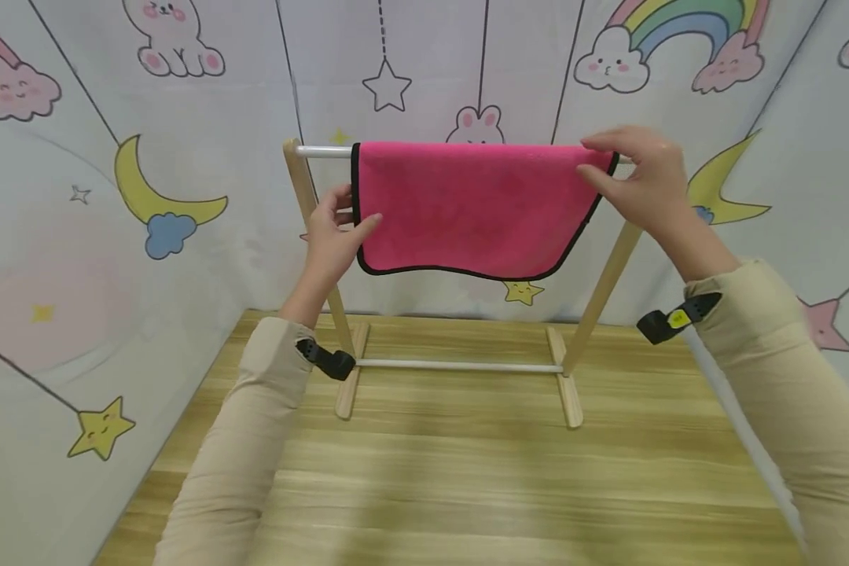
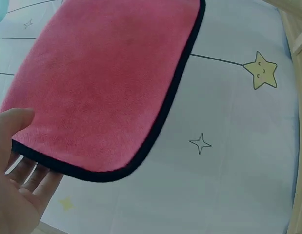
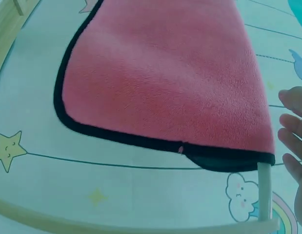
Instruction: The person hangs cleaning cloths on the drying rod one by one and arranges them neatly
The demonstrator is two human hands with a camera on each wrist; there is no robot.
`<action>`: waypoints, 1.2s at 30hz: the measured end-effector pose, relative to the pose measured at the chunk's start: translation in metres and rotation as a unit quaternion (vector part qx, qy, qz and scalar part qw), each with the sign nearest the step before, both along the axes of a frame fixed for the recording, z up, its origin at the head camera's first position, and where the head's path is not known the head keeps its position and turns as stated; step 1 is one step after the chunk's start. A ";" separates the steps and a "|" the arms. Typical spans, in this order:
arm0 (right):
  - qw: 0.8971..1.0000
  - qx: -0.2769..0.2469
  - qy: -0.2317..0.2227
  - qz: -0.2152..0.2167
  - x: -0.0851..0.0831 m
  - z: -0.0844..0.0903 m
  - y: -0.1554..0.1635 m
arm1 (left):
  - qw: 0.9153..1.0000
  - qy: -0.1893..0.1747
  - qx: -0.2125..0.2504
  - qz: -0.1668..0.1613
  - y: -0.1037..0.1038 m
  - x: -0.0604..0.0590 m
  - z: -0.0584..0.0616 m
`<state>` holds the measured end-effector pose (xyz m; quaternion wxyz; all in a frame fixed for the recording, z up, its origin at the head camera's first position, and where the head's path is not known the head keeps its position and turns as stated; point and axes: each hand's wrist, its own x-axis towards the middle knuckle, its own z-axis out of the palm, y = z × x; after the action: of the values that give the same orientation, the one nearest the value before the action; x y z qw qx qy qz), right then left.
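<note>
A pink towel (image 1: 467, 208) with dark edging hangs folded over the white top rod (image 1: 325, 152) of a wooden rack. My left hand (image 1: 336, 236) holds the towel by its left edge, thumb across the front and fingers behind. In the left wrist view the thumb (image 2: 21, 119) lies over the pink face, and the other fingers pass beneath the border. My right hand (image 1: 640, 177) is at the towel's upper right corner, thumb and fingers spread. In the right wrist view these fingers (image 3: 292, 129) are apart from the cloth beside the rod's end.
Slanted wooden legs (image 1: 604, 291) hold up the rack, and a lower white rod (image 1: 460, 365) joins its feet (image 1: 569, 401). It stands on a wood-grain table (image 1: 424, 487). Close behind is a white backdrop (image 1: 240, 102) printed with stars, moons and rainbows.
</note>
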<state>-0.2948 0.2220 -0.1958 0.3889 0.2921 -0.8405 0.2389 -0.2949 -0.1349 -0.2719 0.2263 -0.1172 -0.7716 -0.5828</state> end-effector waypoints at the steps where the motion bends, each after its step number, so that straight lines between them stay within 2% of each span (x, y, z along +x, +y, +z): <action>1: 1.000 -0.004 0.008 0.005 0.003 -0.003 0.002 | 1.000 -0.004 -0.014 -0.007 -0.003 0.002 -0.004; 3: 1.000 -0.009 0.013 0.013 0.009 -0.011 0.008 | 0.999 -0.014 -0.031 -0.018 -0.009 0.005 -0.012; 5: 1.000 -0.018 0.000 0.011 0.014 -0.024 0.014 | 0.998 -0.025 -0.042 -0.025 -0.012 0.008 -0.018; 8: 0.997 -0.057 -0.053 0.005 0.020 -0.049 0.021 | 0.998 -0.031 -0.043 -0.039 -0.016 0.013 -0.026; 11: 0.987 -0.114 -0.109 0.008 0.022 -0.078 0.024 | 0.998 -0.020 -0.031 -0.048 -0.016 0.020 -0.029; 14: 0.977 -0.155 -0.144 0.013 0.022 -0.103 0.024 | 0.999 -0.013 -0.017 -0.046 -0.013 0.027 -0.028; 18: 0.964 -0.196 -0.181 0.014 0.019 -0.124 0.020 | 0.999 -0.019 -0.003 -0.033 -0.009 0.033 -0.025; 22: 0.942 -0.254 -0.216 0.042 0.016 -0.129 0.009 | 1.000 -0.014 0.013 -0.019 -0.006 0.033 -0.023; 27: 0.919 -0.312 -0.228 0.078 0.021 -0.121 -0.012 | 0.999 0.012 0.036 -0.008 -0.003 0.031 -0.022; 30: 0.916 -0.326 -0.218 0.082 0.020 -0.120 -0.020 | 0.999 0.024 0.044 -0.006 -0.001 0.031 -0.021; 36: 0.916 -0.356 -0.166 0.078 0.021 -0.121 -0.023 | 0.998 0.048 0.047 -0.007 0.004 0.036 -0.019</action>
<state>-0.2735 0.1989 -0.3168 0.3018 0.1550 -0.7271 0.5968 -0.2591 -0.1314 -0.2911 0.2647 -0.1396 -0.7308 -0.6135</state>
